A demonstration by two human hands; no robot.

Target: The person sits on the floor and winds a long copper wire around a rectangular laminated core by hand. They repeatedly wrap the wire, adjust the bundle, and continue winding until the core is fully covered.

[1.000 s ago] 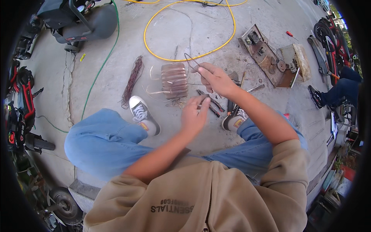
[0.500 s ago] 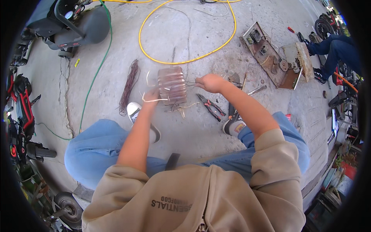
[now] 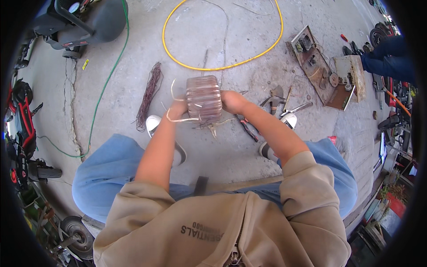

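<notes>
A block-shaped coil of copper-brown wire (image 3: 203, 99) stands in front of me, with bent pale leads on its left side. My left hand (image 3: 179, 107) grips its left side, the fingertips partly hidden behind the windings. Against the right side, my right hand (image 3: 233, 102) is closed on the coil, its fingertips also hidden. A thin dark wire end pokes out just beyond that hand. Pliers with red and black handles (image 3: 247, 128) lie on the concrete, partly under my right forearm. Left of the coil rests a long bundle of thin dark wire (image 3: 149, 95).
Several metal hand tools (image 3: 275, 100) lie right of the pliers. Beyond them sits an opened metal casing with parts (image 3: 315, 66), near another person's legs (image 3: 387, 58). A yellow hose (image 3: 165, 42) loops ahead; a green hose (image 3: 106, 86) runs left from a black compressor (image 3: 95, 26).
My right hand has moved left, from pulling out a wire beside the coil to the coil's right side. The coil appears slightly turned and farther right in view.
</notes>
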